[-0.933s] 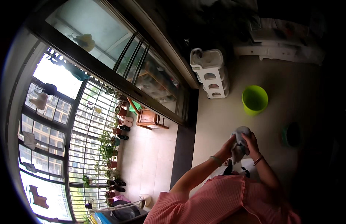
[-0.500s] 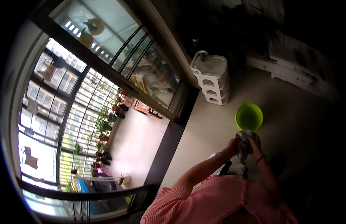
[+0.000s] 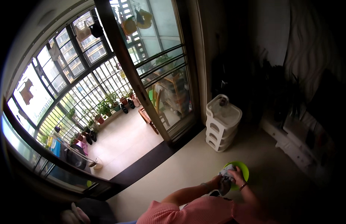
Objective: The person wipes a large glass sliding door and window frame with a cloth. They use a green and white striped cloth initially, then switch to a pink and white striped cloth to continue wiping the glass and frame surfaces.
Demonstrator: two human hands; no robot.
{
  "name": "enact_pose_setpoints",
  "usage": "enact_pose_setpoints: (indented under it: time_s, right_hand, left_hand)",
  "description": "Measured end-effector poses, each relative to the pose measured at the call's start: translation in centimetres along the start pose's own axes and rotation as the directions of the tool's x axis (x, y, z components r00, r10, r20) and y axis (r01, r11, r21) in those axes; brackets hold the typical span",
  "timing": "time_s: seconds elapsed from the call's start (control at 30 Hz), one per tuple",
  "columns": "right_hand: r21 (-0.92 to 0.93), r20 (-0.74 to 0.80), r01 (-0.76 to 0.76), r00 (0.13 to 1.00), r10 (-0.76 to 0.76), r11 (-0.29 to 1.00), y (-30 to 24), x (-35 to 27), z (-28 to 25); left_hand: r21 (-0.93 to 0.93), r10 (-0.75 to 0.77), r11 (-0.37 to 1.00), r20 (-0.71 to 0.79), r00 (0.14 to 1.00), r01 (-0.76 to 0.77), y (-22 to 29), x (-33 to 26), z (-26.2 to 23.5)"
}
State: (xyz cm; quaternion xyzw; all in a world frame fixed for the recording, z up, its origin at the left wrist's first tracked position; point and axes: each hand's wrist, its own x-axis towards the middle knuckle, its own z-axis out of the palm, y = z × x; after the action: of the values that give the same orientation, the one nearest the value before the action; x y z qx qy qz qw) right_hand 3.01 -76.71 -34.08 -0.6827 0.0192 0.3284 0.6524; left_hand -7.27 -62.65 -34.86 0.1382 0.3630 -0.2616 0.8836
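A bunched grey-white cloth (image 3: 226,180) is held between my two hands, in front of my body and partly over the green basin (image 3: 245,172) on the floor. My left hand (image 3: 215,182), with a band on its wrist, closes on the cloth's left side. From the right, my right hand (image 3: 238,177) grips it, with a bracelet on that wrist. The cloth's lower part hangs down below the fingers. Cloth and hands hide much of the basin's near and left side.
Beyond the basin stands a white tiered plastic rack (image 3: 222,125). A low white cabinet (image 3: 288,145) is at the right. To the left, a sliding glass door (image 3: 158,71) opens onto a balcony with potted plants (image 3: 104,108), shoes (image 3: 91,136) and a small wooden stool (image 3: 147,118).
The view has tilted up and turned, so the basin, rack and hands sit lower in it. My hands still hold the cloth, which now overlaps the basin more.
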Motion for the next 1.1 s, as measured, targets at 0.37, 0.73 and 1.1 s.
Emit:
enact_pose_setpoints:
  time_s: [0.37,0.73,1.1]
  right_hand:
    - [-0.108,0.305,-0.033,0.95,0.065,0.994,-3.4,7.5,-0.4]
    - [-0.4,0.526,0.091,0.838,0.147,0.912,-1.5,15.0,-8.6]
    - [-0.573,0.641,0.124,0.684,0.348,0.81,-0.5,19.7,-16.8]
  left_hand:
    - [-0.017,0.251,0.968,-0.027,0.968,-0.252,1.7,3.6,-0.5]
    - [-0.358,0.37,0.826,-0.239,0.898,-0.435,-3.4,9.3,5.8]
    - [-0.329,0.596,0.678,-0.278,0.753,-0.658,-13.1,15.6,9.2]
